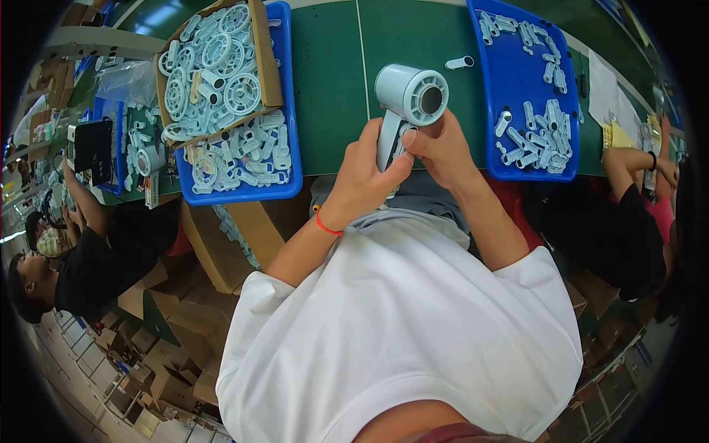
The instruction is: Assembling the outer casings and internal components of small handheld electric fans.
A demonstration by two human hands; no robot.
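Person's got a pale-blue plastic drum-headed gadget (410, 92) at their 12 o'clock. Left hand (367, 176) is curled snugly round the handle; right hand (445, 153) has its thumb pressed on below the drum, other fingers partly hidden, can't tell how closed.

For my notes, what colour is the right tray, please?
The tray is blue, best seen in head view.

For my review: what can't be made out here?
Head view:
- Handle of white device: partly covered by left hand and right hand.
- Far part of left blue tray: hidden by cardboard box.
- Box floor: buried under heaped plastic parts.
- Pieces in right blue tray: too small to count.
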